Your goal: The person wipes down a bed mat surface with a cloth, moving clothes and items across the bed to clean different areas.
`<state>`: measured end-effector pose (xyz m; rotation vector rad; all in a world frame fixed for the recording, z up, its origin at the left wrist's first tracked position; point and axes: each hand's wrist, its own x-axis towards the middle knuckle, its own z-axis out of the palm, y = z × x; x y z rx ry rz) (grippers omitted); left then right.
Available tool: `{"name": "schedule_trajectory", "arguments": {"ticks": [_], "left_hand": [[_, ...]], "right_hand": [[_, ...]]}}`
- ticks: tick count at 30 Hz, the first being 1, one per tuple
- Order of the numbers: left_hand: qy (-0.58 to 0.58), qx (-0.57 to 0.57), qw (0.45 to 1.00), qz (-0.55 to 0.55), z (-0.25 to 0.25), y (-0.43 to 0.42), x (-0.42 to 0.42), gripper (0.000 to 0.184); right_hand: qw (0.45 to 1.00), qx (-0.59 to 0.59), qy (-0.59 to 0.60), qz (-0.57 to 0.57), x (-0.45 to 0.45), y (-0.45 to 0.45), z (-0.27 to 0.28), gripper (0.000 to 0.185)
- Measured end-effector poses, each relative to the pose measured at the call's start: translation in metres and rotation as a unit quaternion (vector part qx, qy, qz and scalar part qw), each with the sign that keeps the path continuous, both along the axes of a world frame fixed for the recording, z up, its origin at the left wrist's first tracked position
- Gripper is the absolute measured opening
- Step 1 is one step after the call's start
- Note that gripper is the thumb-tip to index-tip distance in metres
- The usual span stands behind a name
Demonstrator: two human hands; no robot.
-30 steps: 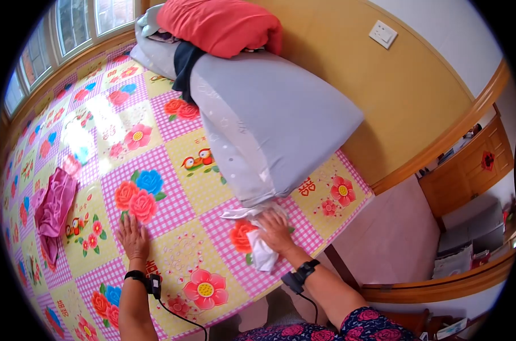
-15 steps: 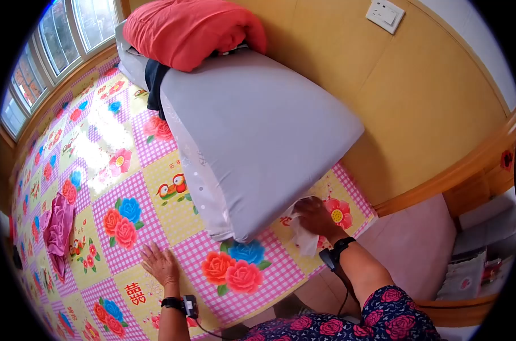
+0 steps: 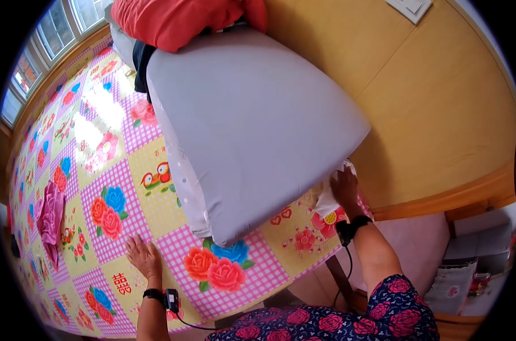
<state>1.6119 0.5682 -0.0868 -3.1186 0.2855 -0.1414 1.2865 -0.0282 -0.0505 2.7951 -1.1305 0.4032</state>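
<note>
My left hand [image 3: 144,257] lies flat with its fingers spread on the glossy floral plastic sheet [image 3: 141,213]. Under the fingers of my right hand [image 3: 344,186] is a bunched white cloth [image 3: 327,202], pressed onto the sheet near its right edge. This hand is beside the near right corner of a grey, cloth-covered mattress [image 3: 258,125], which appears folded into a thick stack. Part of the cloth is covered by the hand. Both wrists wear black straps with small devices and cables.
A red bundle of bedding [image 3: 181,23] rests on the far end of the mattress. A crumpled pink cloth [image 3: 50,219] lies at the left. A yellow wooden wall [image 3: 434,119] rises at the right, and windows [image 3: 56,34] are at the far left.
My right hand has slid the white cloth away from me and to the right, towards the wall. My left hand stays flat on the sheet. The camera view has shifted.
</note>
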Motion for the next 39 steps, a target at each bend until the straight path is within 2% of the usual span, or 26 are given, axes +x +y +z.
{"name": "schedule_trajectory", "arguments": {"ticks": [1,4,8,10,12,15,18,19,20,22,23,24,26,28,30,32,33,34,35,37,39], "left_hand": [[0.002,0.0,1.0,-0.001,0.001,-0.001,0.0,0.058],[-0.002,-0.008,1.0,-0.014,-0.006,0.0,0.006,0.059],[-0.059,-0.036,0.997,-0.047,-0.034,0.014,0.009,0.058],[-0.072,-0.048,0.995,-0.05,-0.034,0.011,0.007,0.058],[-0.063,-0.056,0.996,-0.041,-0.023,0.002,0.003,0.058],[-0.034,-0.08,0.996,-0.022,-0.003,-0.01,-0.004,0.058],[-0.005,-0.106,0.994,-0.013,0.011,-0.013,-0.004,0.059],[-0.036,-0.176,0.983,-0.035,0.01,-0.009,-0.005,0.058],[-0.07,-0.245,0.965,-0.057,0.009,-0.003,-0.005,0.057],[-0.067,-0.37,0.924,-0.064,0.002,0.008,-0.005,0.055],[-0.063,-0.427,0.9,-0.057,0.01,0.017,-0.014,0.05],[-0.049,-0.433,0.896,-0.082,0.02,0.033,-0.023,0.048],[-0.024,-0.444,0.885,-0.139,0.042,0.069,-0.04,0.046],[-0.06,-0.427,0.892,-0.139,0.048,0.109,-0.047,0.039],[-0.08,-0.411,0.897,-0.143,0.037,0.152,-0.044,0.037],[-0.03,-0.474,0.879,-0.052,0.047,0.191,-0.046,0.036],[-0.012,-0.485,0.874,-0.04,0.052,0.21,-0.047,0.037],[-0.012,-0.483,0.875,-0.024,0.062,0.222,-0.051,0.039],[-0.011,-0.474,0.88,-0.028,0.067,0.231,-0.053,0.039],[0.005,-0.489,0.871,-0.05,0.07,0.234,-0.056,0.04],[0.023,-0.535,0.841,-0.078,0.069,0.215,-0.063,0.043]], "right_hand": [[0.999,0.04,-0.008,-0.016,-0.017,0.009,0.009,0.037],[0.999,0.05,0.009,-0.009,-0.065,0.034,0.024,0.033],[0.995,0.005,-0.002,-0.101,-0.12,0.055,-0.013,0.038],[0.991,0.087,-0.043,-0.095,-0.111,0.083,0.0,0.043],[0.994,0.084,-0.034,-0.063,-0.116,0.106,-0.021,0.046],[0.995,0.096,-0.016,0.029,-0.075,0.176,-0.002,0.047],[0.985,0.069,-0.024,0.153,-0.043,0.237,-0.009,0.053],[0.979,0.08,-0.026,0.184,-0.027,0.261,-0.009,0.06],[0.967,0.087,-0.022,0.237,-0.008,0.285,-0.01,0.062],[0.94,0.094,-0.011,0.328,0.023,0.334,-0.009,0.067],[0.938,0.133,0.014,0.32,0.042,0.367,-0.003,0.069],[0.934,0.169,0.039,0.312,0.063,0.399,0.004,0.071],[0.909,0.189,0.013,0.37,0.099,0.453,-0.006,0.072],[0.848,0.238,0.01,0.474,0.14,0.505,0.005,0.064],[0.744,0.364,-0.027,0.56,0.175,0.549,0.024,0.054],[0.796,0.245,-0.049,0.552,0.198,0.552,0.035,0.047],[0.816,0.183,-0.06,0.545,0.205,0.552,0.038,0.044],[0.845,0.194,-0.078,0.492,0.211,0.537,0.033,0.042],[0.87,0.203,-0.097,0.438,0.215,0.513,0.023,0.039],[0.939,0.106,-0.088,0.314,0.216,0.462,0.0,0.037],[0.958,0.054,-0.088,0.266,0.213,0.43,-0.017,0.039]]}}
